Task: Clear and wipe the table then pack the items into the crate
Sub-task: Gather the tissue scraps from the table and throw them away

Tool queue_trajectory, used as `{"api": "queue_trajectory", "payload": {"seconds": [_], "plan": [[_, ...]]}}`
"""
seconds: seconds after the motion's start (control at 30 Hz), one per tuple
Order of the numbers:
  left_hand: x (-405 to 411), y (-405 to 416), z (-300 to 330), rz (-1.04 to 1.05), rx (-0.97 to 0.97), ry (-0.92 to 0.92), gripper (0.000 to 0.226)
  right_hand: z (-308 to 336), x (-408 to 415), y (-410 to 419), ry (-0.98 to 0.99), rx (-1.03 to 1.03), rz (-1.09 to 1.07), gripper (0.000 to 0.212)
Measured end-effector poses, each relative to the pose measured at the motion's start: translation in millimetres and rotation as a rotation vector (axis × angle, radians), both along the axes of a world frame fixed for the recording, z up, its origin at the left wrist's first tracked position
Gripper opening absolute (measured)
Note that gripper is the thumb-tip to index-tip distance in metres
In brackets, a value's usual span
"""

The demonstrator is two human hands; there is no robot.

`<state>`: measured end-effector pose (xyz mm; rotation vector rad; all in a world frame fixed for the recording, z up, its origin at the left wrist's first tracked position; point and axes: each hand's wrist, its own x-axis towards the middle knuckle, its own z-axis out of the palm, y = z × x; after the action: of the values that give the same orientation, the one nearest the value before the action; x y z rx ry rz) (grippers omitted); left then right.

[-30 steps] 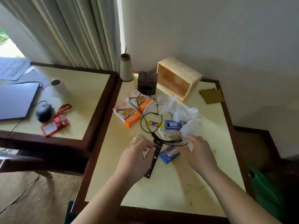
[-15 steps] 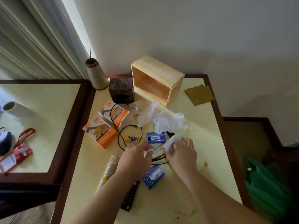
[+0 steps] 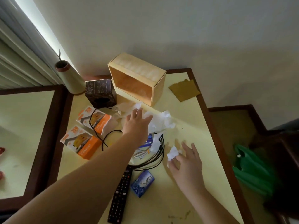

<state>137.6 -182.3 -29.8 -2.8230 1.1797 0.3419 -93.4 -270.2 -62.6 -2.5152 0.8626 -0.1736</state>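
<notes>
**Still clearing: tissues first, crate waiting empty**

Clearly at the clearing step, with nothing wiped or packed so far. Left hand (image 3: 137,122) stretched out over the crumpled tissues (image 3: 159,122) near the table's (image 3: 191,113) middle, fingers spread and resting on the paper, not closed round any of it. Right hand (image 3: 186,160) lower down, fingers loosely fanned, thumb and fingertips pinching a small tissue scrap (image 3: 172,153). Around them: a coil of black cable (image 3: 159,157), a blue packet (image 3: 148,140) half hidden under paper, a blue soap box (image 3: 142,183), a remote (image 3: 120,193), two orange charger boxes (image 3: 80,143) to the left.

Next move, probably: gather the loose paper into one bunch and get it off the table; needs a full close of the left fingers and care not to drag the cable along.

Wooden crate (image 3: 137,78) on its side at the back edge, open face forward, apparently with nothing inside. Brown cloth (image 3: 184,89) just beside it, untouched. Green bag (image 3: 252,168) off the table to the right; contents not visible.
</notes>
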Motion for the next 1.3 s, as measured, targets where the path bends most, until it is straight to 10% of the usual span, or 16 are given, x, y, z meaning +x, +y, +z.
{"api": "queue_trajectory", "payload": {"seconds": [0.63,1.0,1.3], "plan": [[-58.8,72.3,22.4,0.259,-0.615,-0.012,0.018,40.9,68.1,-76.4,0.119,0.159,0.161,0.016],[-105.3,124.7,42.9,0.283,-0.574,0.150,0.017,8.7,109.7,-113.1,0.420,-0.125,0.459,0.034],[-95.8,59.1,23.7,0.091,-0.467,0.261,0.018,5.6,23.0,-94.0,0.312,-0.127,0.217,0.025]]}}
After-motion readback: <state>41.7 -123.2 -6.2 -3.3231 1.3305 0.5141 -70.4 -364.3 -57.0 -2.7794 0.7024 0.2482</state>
